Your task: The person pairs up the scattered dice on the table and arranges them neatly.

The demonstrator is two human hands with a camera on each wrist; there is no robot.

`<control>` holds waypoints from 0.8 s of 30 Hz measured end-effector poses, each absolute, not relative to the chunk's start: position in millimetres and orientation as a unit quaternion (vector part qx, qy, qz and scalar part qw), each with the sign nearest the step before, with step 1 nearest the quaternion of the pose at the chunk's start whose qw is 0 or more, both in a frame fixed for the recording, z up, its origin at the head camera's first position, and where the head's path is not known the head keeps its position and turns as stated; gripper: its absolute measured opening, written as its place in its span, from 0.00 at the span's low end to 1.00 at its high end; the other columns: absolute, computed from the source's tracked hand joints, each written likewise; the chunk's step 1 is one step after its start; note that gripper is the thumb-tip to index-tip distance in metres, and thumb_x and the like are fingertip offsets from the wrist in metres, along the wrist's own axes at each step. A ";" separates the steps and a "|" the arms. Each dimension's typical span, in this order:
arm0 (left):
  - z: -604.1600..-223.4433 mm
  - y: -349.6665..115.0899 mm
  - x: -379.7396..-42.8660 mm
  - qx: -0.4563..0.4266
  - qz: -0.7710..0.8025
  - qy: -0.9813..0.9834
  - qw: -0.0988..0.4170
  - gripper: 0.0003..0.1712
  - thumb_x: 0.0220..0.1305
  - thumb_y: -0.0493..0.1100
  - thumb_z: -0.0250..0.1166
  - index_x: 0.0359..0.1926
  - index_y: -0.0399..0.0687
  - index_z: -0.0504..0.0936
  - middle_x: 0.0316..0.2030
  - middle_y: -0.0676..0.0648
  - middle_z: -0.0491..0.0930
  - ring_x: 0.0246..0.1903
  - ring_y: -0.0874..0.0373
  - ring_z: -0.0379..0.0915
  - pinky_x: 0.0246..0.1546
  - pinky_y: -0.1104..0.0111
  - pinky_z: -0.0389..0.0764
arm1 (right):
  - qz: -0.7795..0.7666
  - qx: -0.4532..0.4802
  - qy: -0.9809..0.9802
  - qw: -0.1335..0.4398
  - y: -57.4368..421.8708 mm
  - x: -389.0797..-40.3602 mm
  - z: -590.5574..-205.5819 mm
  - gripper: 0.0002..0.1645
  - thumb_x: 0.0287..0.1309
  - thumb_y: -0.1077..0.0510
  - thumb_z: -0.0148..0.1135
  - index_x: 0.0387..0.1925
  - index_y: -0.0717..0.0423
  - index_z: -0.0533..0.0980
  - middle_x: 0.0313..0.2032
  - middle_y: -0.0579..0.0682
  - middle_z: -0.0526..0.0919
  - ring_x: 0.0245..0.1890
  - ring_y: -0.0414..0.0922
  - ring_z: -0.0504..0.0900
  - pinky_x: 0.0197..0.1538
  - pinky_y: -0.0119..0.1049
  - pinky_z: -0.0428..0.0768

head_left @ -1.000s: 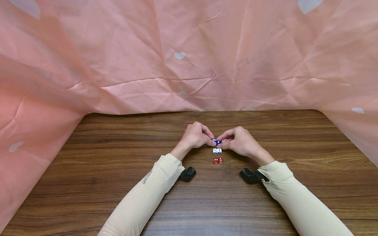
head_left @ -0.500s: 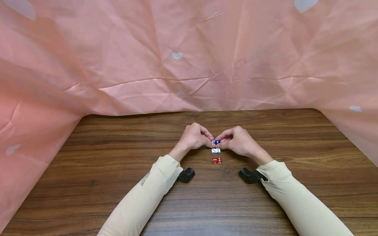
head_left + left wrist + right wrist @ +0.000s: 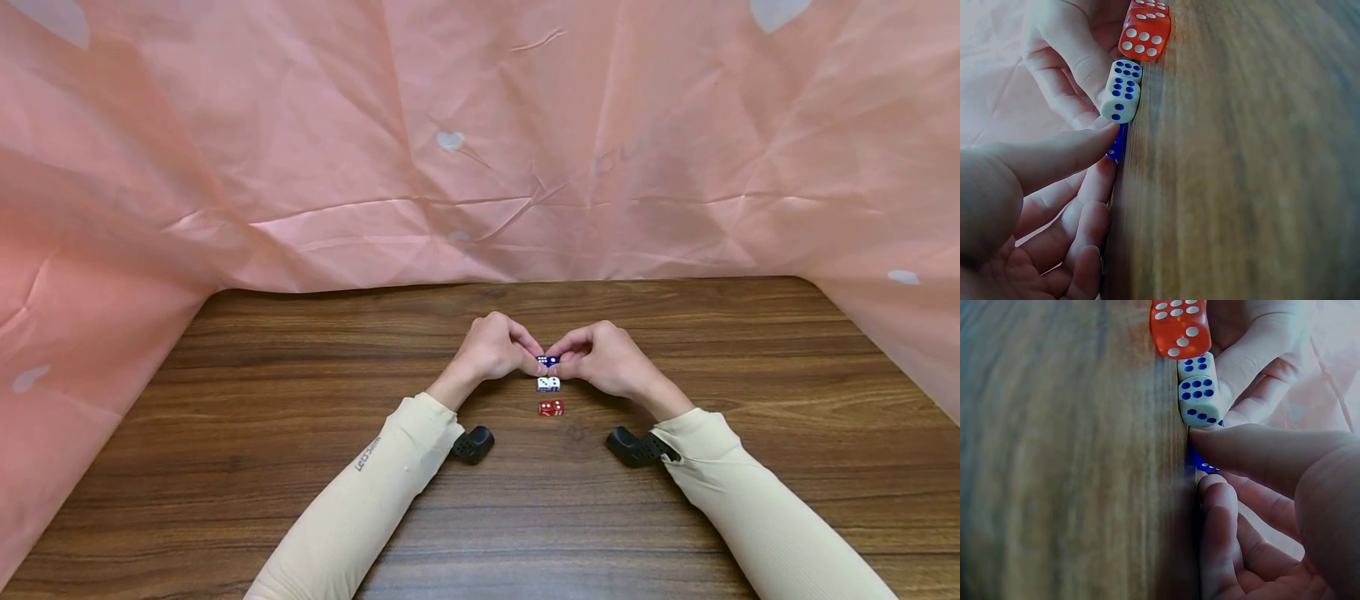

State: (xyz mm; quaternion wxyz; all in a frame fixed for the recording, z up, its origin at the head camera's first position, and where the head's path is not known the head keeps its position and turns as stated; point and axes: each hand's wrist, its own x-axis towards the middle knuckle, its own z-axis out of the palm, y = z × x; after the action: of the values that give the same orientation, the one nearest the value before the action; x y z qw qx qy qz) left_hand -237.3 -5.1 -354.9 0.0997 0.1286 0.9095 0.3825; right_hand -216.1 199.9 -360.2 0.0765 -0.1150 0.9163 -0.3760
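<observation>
Two blue dice (image 3: 548, 361) sit side by side on the table, forming the farthest of three rows. My left hand (image 3: 495, 347) pinches the left blue die between thumb and index finger. From the other side my right hand (image 3: 609, 358) pinches the right one the same way. In both wrist views a thumb covers most of the blue die (image 3: 1115, 149), and only a bit of the blue die (image 3: 1207, 466) shows. Nearer the person lies a pair of white dice (image 3: 548, 384) with blue pips, touching each other. A pair of red dice (image 3: 551, 408) with white pips lies nearest.
The wood-grain table (image 3: 337, 358) spreads around both arms. A pink cloth (image 3: 525, 167) with pale hearts hangs behind it and at the sides. Black wrist mounts (image 3: 474, 446) stick out from the cream sleeves (image 3: 375, 492).
The left blue die, a little raised and out of line one second ago, now sits level beside the right one. Both hands keep their pinch; the last half second shows hardly any movement.
</observation>
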 end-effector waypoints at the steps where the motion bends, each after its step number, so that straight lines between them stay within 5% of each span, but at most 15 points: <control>1: -354.9 -5.2 -237.6 0.129 0.382 0.909 0.100 0.08 0.48 0.47 0.86 0.29 0.60 0.94 0.32 0.58 0.92 0.48 0.58 0.82 0.53 0.63 0.80 | -0.375 -0.115 0.917 0.075 199.7 -216.2 -360.1 0.11 0.57 0.54 0.79 0.42 0.50 0.91 0.31 0.43 0.91 0.32 0.36 0.82 0.40 0.32 0.77; 24: -355.7 -6.4 -238.0 0.127 0.382 0.910 0.101 0.09 0.47 0.47 0.87 0.30 0.61 0.94 0.26 0.60 0.91 0.46 0.61 0.82 0.56 0.63 0.80 | -0.368 -0.135 0.918 0.064 199.8 -215.4 -360.4 0.11 0.58 0.53 0.79 0.43 0.50 0.91 0.34 0.47 0.93 0.33 0.36 0.84 0.39 0.33 0.79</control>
State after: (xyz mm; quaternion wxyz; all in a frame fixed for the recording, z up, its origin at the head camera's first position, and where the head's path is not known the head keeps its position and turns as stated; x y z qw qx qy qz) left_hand -238.0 -6.4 -355.7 0.1008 0.1271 0.9097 0.3821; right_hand -215.4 199.8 -360.4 0.0638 -0.1347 0.9178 -0.3680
